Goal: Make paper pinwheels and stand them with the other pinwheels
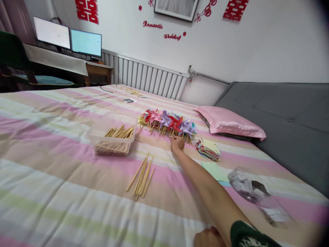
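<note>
1 tub (113, 141) holds sticks (120, 131); clear case (245, 187), contents blurred; right hand (178, 142) by pinwheels (166, 120), grip closure unclear.

Left hand (208, 237): cut off by the bottom edge.
Right hand (178, 143): fingertips hidden, grip not discernible.
Framed picture (177, 7): cropped at top.
Monitors (52, 32): text too small to be read.

Forms crowded, elongated cluster of paper pinwheels (166, 120), just right of clear plastic box (130, 144) and stretching away from it. Shows yellow at end nearest box, bluish at end farthest from box, red, pink and lavender between. Has folded blades (175, 123) overlapping, slim pale sticks (163, 131) jutting out beneath. Looks too tightly packed to count.
</note>
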Tool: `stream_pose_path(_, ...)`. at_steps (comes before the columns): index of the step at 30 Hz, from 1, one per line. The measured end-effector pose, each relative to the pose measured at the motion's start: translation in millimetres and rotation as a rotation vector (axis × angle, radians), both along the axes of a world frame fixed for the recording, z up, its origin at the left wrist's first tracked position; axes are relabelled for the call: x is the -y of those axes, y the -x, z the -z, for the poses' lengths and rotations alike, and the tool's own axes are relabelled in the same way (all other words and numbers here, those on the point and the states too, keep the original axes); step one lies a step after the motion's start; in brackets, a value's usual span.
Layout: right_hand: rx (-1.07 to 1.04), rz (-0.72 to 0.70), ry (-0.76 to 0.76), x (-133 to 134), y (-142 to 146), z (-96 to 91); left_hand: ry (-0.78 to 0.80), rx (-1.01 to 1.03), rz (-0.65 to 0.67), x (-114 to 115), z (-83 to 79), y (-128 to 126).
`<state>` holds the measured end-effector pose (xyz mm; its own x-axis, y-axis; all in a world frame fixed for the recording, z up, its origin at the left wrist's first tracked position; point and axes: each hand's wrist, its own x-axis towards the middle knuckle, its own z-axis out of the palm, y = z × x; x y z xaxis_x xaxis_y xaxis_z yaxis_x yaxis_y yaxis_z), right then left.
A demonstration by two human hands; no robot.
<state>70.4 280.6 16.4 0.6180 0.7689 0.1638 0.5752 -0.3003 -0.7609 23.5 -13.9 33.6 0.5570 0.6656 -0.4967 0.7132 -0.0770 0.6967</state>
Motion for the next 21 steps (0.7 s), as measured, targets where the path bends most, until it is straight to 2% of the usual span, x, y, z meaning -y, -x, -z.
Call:
stream_pose_path(4, 0.051, 0.023, -0.057, 9.0, 2.5, -9.7, -0.04, -0.006, -0.02, 1.4, -7.6, 0.2)
stream_pose_path(8, 0.097, -0.006, -0.127, 25.0, -2.1, -21.5, -0.181, 0.014, 0.036, 8.1, -17.2, 0.3)
stream_pose_path(11, 0.123, -0.05, -0.155, 43.8, -16.8, -28.3, -0.282, 0.014, 0.045, 15.3, -23.8, 2.1)
stream_pose_path(16, 0.158, -0.147, -0.131, 90.4, -68.5, -37.3, -0.427, 0.02, -0.035, 23.2, -27.0, 2.4)
stream_pose_path(21, 0.223, -0.245, 0.002, 149.6, -134.0, -44.3, -0.529, 0.032, -0.068, 26.7, -27.4, -0.7)
